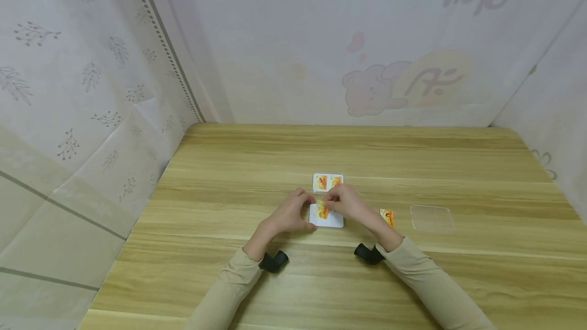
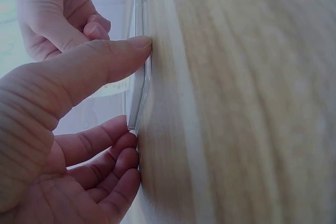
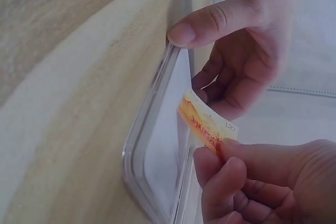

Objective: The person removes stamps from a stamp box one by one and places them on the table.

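Observation:
A postage stamp [image 3: 202, 121], orange and yellow with a perforated edge and "120" printed on it, is pinched between the thumb and finger of my right hand [image 1: 349, 203]. It tilts over a flat clear plastic case [image 1: 334, 222] with a white insert. My left hand [image 1: 289, 213] grips that case by its left end, thumb [image 2: 123, 48] on the near edge and fingers on the far side. Just beyond lies another case [image 1: 328, 182] holding two orange stamps, partly covered by the right hand in the head view.
Right of the hands, another orange stamp [image 1: 388, 216] lies loose on the wood-grain table [image 1: 257, 159], partly behind the right forearm. Farther right is a clear plastic lid [image 1: 432, 219]. Patterned curtains [image 1: 275, 55] hang behind and beside the table. Each wrist carries a black camera mount [image 1: 274, 262].

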The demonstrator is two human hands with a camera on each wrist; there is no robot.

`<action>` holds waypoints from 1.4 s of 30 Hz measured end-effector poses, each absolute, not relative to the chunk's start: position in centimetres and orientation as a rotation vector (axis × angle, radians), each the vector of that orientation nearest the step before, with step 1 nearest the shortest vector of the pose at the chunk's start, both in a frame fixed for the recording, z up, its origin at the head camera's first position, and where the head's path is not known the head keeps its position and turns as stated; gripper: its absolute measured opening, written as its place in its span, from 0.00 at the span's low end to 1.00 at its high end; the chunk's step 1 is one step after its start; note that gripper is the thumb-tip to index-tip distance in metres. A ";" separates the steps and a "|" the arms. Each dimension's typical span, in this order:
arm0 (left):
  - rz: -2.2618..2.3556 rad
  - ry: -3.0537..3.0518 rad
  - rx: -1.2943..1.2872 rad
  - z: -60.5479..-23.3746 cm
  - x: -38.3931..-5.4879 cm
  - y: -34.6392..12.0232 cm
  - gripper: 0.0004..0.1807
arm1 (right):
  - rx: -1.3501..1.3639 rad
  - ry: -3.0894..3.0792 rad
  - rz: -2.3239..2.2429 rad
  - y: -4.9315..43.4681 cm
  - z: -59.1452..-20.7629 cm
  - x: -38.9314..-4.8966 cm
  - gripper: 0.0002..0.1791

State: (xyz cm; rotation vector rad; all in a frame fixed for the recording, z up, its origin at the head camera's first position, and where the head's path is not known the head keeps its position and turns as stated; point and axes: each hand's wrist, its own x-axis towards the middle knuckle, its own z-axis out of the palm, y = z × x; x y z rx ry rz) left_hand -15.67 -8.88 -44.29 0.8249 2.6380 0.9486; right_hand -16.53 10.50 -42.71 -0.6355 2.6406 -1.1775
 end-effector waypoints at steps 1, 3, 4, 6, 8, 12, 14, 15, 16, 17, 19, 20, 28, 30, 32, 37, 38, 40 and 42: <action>0.942 2.640 0.829 -44.3 -15.7 -8.9 0.28 | -0.639 2.644 -1.177 10.5 -42.8 -16.6 0.04; 0.941 2.641 0.831 -44.3 -15.7 -8.9 0.28 | -0.643 2.656 -1.174 10.6 -42.8 -16.5 0.04; 0.941 2.640 0.830 -44.3 -15.7 -8.9 0.28 | -0.642 2.662 -1.173 10.7 -42.9 -16.5 0.04; 0.942 2.640 0.834 -44.3 -15.7 -8.9 0.28 | -0.632 2.662 -1.176 10.8 -42.9 -16.5 0.03; 0.940 2.639 0.838 -44.3 -15.7 -9.0 0.28 | -0.617 2.656 -1.180 11.0 -42.9 -16.4 0.03; 0.927 2.643 0.845 -44.2 -15.7 -8.9 0.29 | -0.559 2.621 -1.208 11.4 -42.9 -16.4 0.03; 0.926 2.644 0.850 -44.2 -15.8 -8.9 0.29 | -0.514 2.599 -1.232 11.6 -42.8 -16.3 0.03; 0.929 2.644 0.848 -44.2 -15.8 -8.9 0.29 | -0.505 2.590 -1.243 11.7 -42.8 -16.4 0.03; 0.933 2.645 0.850 -44.2 -15.8 -8.9 0.29 | -0.490 2.583 -1.253 11.8 -42.8 -16.4 0.03; 0.936 2.645 0.851 -44.1 -15.7 -8.9 0.29 | -0.478 2.572 -1.264 11.9 -42.7 -16.3 0.03; 0.942 2.642 0.849 -44.1 -15.7 -8.8 0.29 | -0.457 2.561 -1.282 12.1 -42.7 -16.3 0.02; 0.943 2.641 0.846 -44.1 -15.7 -8.8 0.29 | -0.455 2.559 -1.294 12.2 -42.7 -16.3 0.02; 0.934 2.647 0.841 -44.0 -15.6 -8.9 0.28 | -0.430 2.623 -1.303 13.1 -42.9 -16.2 0.04; 0.931 2.647 0.838 -44.0 -15.6 -8.8 0.28 | -0.423 2.627 -1.303 13.3 -42.9 -16.2 0.04; 0.936 2.645 0.835 -44.0 -15.6 -8.8 0.28 | -0.421 2.624 -1.303 13.5 -42.8 -16.1 0.05; 0.940 2.643 0.835 -43.9 -15.6 -8.8 0.28 | -0.437 2.620 -1.292 14.2 -42.8 -16.0 0.05; 0.937 2.646 0.837 -43.9 -15.6 -8.8 0.28 | -0.446 2.621 -1.286 14.3 -42.8 -16.0 0.05; 0.939 2.648 0.841 -44.0 -15.6 -8.8 0.28 | -0.449 2.620 -1.278 14.6 -42.8 -16.0 0.05; 0.943 2.648 0.843 -44.0 -15.6 -8.9 0.28 | -0.460 2.614 -1.269 14.8 -42.9 -16.0 0.05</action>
